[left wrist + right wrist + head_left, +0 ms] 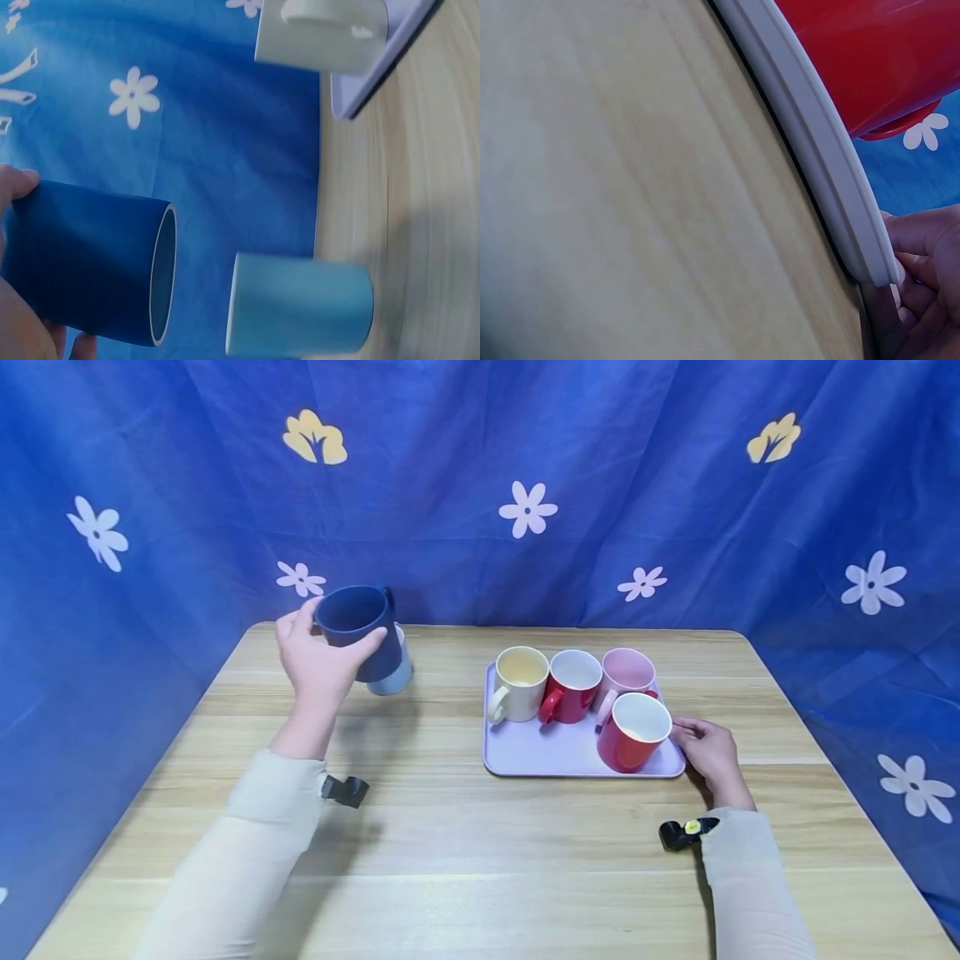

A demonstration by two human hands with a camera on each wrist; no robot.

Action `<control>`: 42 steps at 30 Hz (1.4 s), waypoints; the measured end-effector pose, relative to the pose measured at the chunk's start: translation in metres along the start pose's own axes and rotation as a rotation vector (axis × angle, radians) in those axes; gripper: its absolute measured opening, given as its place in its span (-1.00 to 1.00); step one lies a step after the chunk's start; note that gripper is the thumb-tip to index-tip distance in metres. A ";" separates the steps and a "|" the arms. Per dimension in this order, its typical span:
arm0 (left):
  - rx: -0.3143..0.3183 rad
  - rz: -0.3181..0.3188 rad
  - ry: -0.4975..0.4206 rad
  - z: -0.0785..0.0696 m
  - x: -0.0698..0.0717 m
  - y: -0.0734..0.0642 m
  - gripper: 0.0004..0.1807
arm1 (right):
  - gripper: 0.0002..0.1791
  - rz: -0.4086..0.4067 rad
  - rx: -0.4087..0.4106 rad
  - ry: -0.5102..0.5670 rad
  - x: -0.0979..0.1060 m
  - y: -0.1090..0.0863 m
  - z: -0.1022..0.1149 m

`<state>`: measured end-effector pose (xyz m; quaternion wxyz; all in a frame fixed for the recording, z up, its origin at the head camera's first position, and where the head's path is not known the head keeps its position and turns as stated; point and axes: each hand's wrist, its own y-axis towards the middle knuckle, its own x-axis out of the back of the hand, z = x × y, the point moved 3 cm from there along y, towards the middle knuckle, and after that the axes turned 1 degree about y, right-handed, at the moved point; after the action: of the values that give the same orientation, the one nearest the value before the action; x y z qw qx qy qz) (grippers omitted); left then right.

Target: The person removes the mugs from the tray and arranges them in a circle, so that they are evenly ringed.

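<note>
Thumb (369, 642) and fingers (304, 614) of our left hand (318, 664) curl round a dark blue mug (352, 608), which we hold upright and raised above the far left of the counter (450, 835). Its handle points to the far right. A light blue mug (395, 678) stands on the counter below it, partly hidden behind it from above; our left wrist view shows a gap between the two.

Our right hand (712, 752) touches the right edge of a lavender tray (536, 752), near its near right corner; we cannot tell whether it pinches the rim or only rests against it. On the tray, a cream mug (525, 693), a red mug (573, 697) and a pink mug (627, 672) stand upright in a far row, left to right. A second red mug (628, 747), white inside, stands nearer us, in front of the pink one. Past the counter's far edge, we see a blue cloth (435, 485) printed with flowers.
</note>
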<state>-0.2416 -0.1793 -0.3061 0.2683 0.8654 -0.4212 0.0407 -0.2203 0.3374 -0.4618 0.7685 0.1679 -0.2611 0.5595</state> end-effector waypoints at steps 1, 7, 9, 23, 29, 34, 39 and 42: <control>0.004 -0.008 0.007 0.002 0.003 0.002 -0.24 | -0.61 0.001 0.000 -0.004 0.000 0.000 0.000; 0.028 -0.055 0.038 0.012 0.016 0.012 -0.23 | -0.59 0.011 0.002 -0.005 0.000 0.000 0.000; 0.048 -0.069 0.043 0.015 0.020 0.016 -0.23 | -0.59 0.011 -0.001 0.000 0.000 0.000 0.000; 0.243 -0.121 0.119 0.059 0.034 0.032 -0.12 | -0.60 0.014 -0.016 0.013 0.000 -0.001 0.001; 0.269 -0.140 0.136 0.081 0.030 0.030 -0.09 | -0.60 0.017 -0.003 -0.005 -0.001 0.000 0.000; 0.306 -0.166 0.151 0.096 0.024 0.024 -0.06 | -0.60 0.016 0.002 -0.012 -0.001 0.001 -0.001; 0.355 -0.185 0.182 0.106 0.017 0.014 0.01 | -0.60 0.011 -0.004 -0.007 0.000 0.000 -0.001; 0.394 -0.189 0.179 0.110 0.011 0.010 0.03 | -0.60 0.009 -0.008 -0.002 0.000 0.000 -0.001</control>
<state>-0.2595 -0.2472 -0.3925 0.1333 0.9296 -0.2968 0.1733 -0.2206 0.3379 -0.4630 0.7665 0.1644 -0.2650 0.5615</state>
